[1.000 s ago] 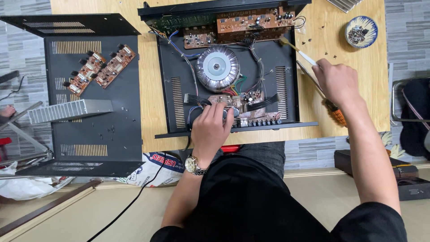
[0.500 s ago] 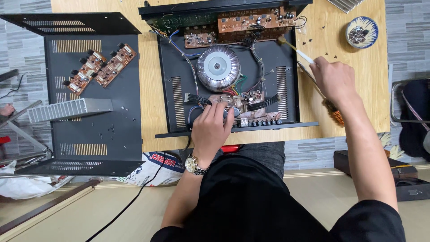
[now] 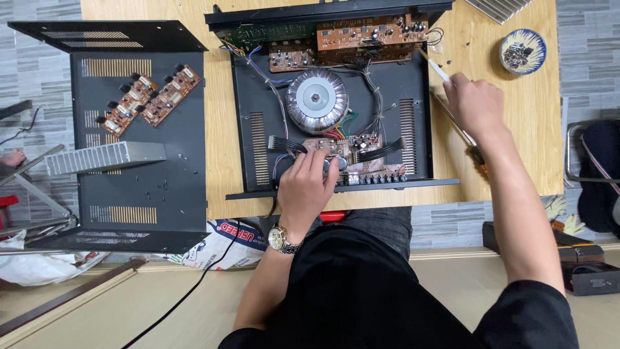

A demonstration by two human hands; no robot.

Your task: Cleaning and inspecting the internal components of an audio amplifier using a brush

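An opened black amplifier chassis [image 3: 413, 123] lies on a wooden table [image 3: 219, 142], with a round silver transformer [image 3: 317, 101] in its middle and brown circuit boards [image 3: 371, 32] along the far side. My left hand [image 3: 309, 187], with a wristwatch, rests on a small circuit board [image 3: 361, 158] at the chassis's near edge, fingers bent around its components. My right hand [image 3: 476, 103] is just right of the chassis, closed around a thin white-tipped tool [image 3: 437, 68]. A screwdriver [image 3: 468, 145] with an orange handle lies under my right wrist.
The black vented cover [image 3: 161, 174] lies to the left, carrying two brown boards [image 3: 145, 100] and a grey finned heatsink [image 3: 103, 157]. A small blue-rimmed bowl [image 3: 522, 52] of screws sits at the far right. A black cable [image 3: 187, 291] trails over the floor.
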